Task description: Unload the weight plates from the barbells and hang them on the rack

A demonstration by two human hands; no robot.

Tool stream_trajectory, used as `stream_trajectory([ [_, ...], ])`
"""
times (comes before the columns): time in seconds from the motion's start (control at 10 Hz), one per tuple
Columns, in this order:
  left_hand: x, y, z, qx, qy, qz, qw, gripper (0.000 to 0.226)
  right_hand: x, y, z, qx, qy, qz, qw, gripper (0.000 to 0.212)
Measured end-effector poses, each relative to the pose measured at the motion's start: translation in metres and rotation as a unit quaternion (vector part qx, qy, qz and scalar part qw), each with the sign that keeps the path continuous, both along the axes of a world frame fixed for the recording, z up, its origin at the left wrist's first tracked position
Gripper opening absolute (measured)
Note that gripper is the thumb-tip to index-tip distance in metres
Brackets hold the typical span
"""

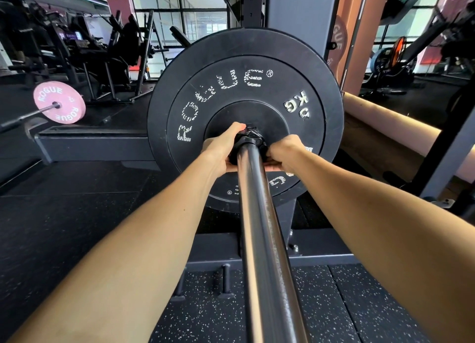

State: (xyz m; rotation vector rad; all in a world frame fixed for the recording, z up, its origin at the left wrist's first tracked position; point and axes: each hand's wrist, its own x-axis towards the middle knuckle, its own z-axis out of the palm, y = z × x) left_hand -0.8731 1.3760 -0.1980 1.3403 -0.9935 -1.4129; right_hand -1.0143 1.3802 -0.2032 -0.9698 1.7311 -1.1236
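Note:
A big black ROGUE weight plate (244, 85) sits on the steel barbell sleeve (264, 239), which runs from the bottom of the view up to the plate's hub. A black collar clamp (248, 139) is on the sleeve against the plate. My left hand (223, 149) wraps the collar from the left, thumb on top. My right hand (285, 152) grips it from the right with curled fingers. A grey rack upright (295, 8) rises behind the plate.
A pink ROGUE plate (59, 102) sits on another barbell at the left, over a low dark platform. Gym machines stand at the back left. Short storage pegs (226, 278) stick up from the rack base below the sleeve. Speckled rubber flooring lies underneath.

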Motion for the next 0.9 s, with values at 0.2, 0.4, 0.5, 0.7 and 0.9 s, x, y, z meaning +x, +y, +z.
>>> stream_trajectory([
  [0.2,0.005,0.001,0.002,0.013,-0.018,-0.042,0.999,0.055,0.002,0.004,0.002,-0.008,0.007,-0.011,1.000,0.020],
  [0.4,0.000,0.013,0.010,0.003,-0.028,0.017,0.999,0.062,0.008,0.032,0.000,-0.100,0.092,-0.014,0.991,0.026],
  [0.5,0.001,0.024,0.018,-0.078,-0.119,0.075,0.987,0.041,0.004,0.052,0.015,-0.117,0.061,0.042,0.990,0.030],
  [0.7,0.017,0.057,0.036,-0.114,-0.229,-0.020,0.967,0.008,-0.004,0.089,0.055,-0.082,0.076,0.122,0.986,0.033],
  [0.9,0.025,0.106,0.049,-0.134,-0.204,-0.051,0.969,0.022,-0.002,0.125,0.067,-0.095,0.074,0.126,0.985,0.037],
])
